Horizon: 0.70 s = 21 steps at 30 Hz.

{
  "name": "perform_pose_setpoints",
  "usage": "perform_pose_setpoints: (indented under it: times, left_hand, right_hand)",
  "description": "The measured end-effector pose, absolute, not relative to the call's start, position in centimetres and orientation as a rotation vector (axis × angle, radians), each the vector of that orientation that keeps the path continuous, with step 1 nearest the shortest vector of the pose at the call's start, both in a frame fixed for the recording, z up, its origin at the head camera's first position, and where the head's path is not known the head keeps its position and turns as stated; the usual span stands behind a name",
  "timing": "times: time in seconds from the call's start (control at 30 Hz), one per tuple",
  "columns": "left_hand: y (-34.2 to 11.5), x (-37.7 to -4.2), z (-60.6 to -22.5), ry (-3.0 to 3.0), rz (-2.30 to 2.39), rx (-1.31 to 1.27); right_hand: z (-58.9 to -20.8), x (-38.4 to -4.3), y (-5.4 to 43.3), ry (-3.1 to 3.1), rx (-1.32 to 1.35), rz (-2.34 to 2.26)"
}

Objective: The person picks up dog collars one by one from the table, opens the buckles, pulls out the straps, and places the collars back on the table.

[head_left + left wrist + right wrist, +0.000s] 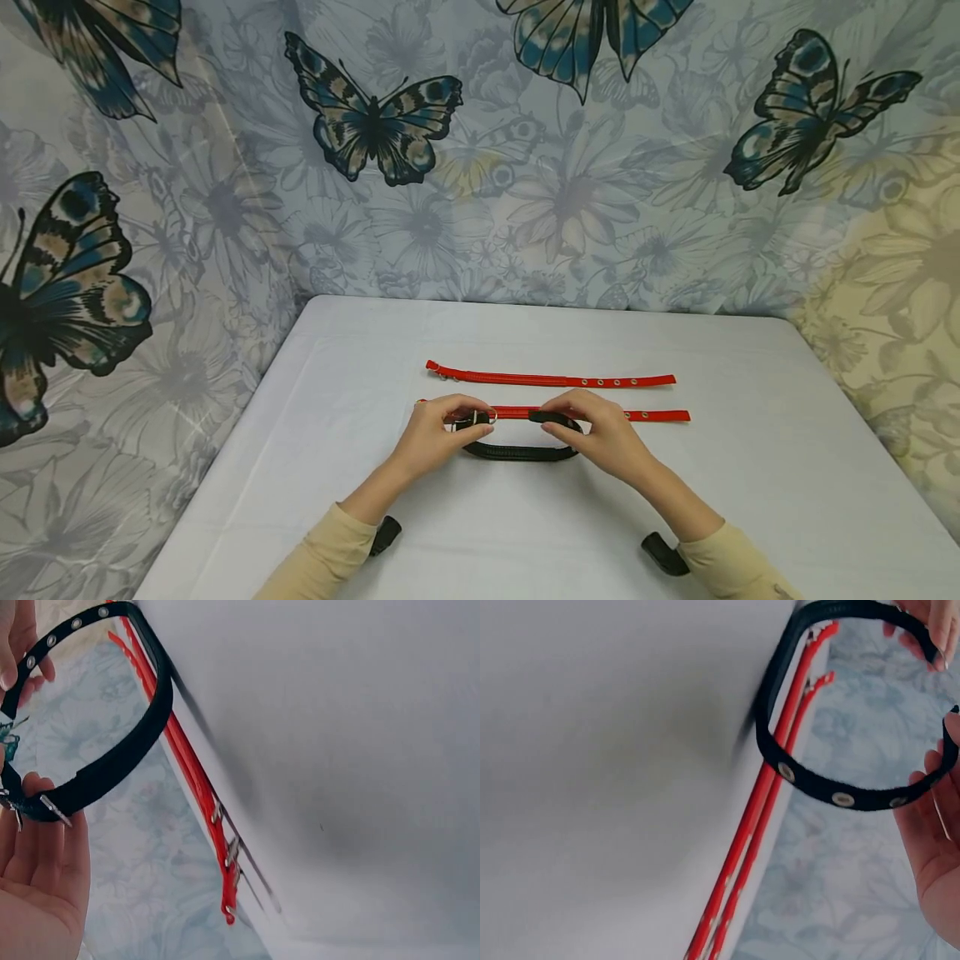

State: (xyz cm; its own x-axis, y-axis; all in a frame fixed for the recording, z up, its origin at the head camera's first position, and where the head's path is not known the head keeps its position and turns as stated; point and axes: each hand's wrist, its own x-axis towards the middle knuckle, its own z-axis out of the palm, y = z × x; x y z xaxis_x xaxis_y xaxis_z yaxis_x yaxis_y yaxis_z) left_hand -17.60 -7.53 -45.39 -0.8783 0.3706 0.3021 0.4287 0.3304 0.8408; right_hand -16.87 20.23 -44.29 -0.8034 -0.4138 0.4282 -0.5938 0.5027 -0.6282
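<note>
Between both hands a black collar (pixel 521 453) is bent into an open loop, its two ends facing each other. My left hand (pixel 441 429) pinches the buckle end, where a metal buckle and a ring show. The eyelet end is pinched between the thumb and fingers of my right hand (pixel 596 429); several metal eyelets (pixel 843 799) run along that part of the strap. Behind the loop a red collar (pixel 513 412) lies lengthwise on the table, partly covered by both hands. A second red collar (pixel 517 378) lies parallel to it, farther back, with its buckle end to the left.
A white cloth covers the table (pixel 360 350). Behind it hangs a curtain (pixel 480 242) printed with butterflies and flowers. Black wrist devices (pixel 386 536) stick out beside both beige sleeves (pixel 322 554).
</note>
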Motion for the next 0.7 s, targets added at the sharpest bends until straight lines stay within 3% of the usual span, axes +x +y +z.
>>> perform_pose_setpoints:
  times: [0.7]
  left_hand:
    - [-12.1,-19.2,-44.2,-2.683,-1.470,-0.846]
  right_hand:
    - [-43.1,-16.1,27.9,-2.544,0.475,1.317]
